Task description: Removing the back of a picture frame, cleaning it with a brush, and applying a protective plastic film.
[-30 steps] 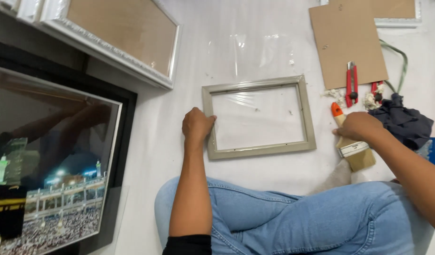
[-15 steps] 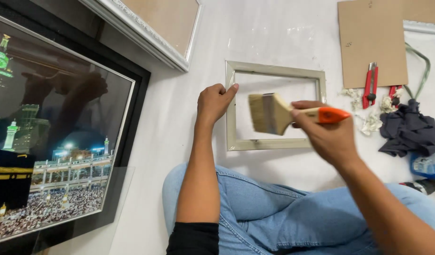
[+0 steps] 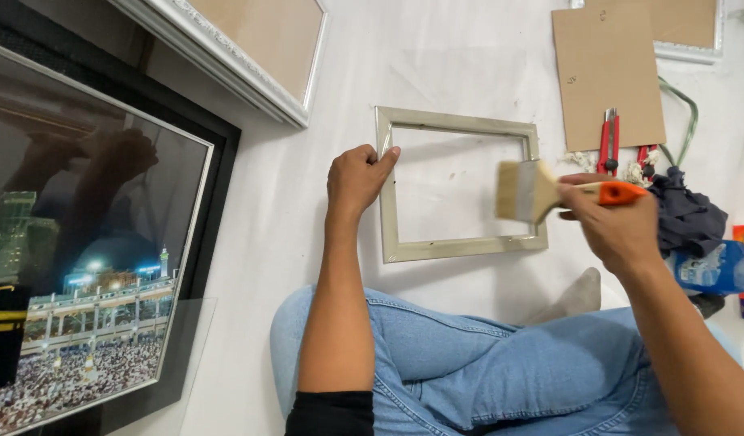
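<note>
The small silver picture frame (image 3: 461,187) lies flat on the white floor (image 3: 307,210) just ahead of the person's folded, jeans-clad legs (image 3: 501,363), with a clear pane seeming to fill its opening. The left hand (image 3: 357,179) is clamped on the frame's left rail near the upper corner, fingers curled over the edge, pinning it in place. The right hand (image 3: 610,222) is closed around the orange handle of a flat paintbrush (image 3: 550,192), whose pale bristles hang over the frame's right rail; whether they touch it cannot be told. Judging by this, the step in hand is brushing the frame or its pane, probably dusting, since no paint shows. The next move would call for a light, even stroke along the rail while the left hand keeps the frame from sliding. Past the frame lie a brown backing board (image 3: 606,77), red-handled pliers (image 3: 608,139), a dark cloth (image 3: 687,214) and a blue bottle (image 3: 715,270). To the left stand a large black-framed photograph (image 3: 89,266) and an ornate white frame (image 3: 243,56).
</note>
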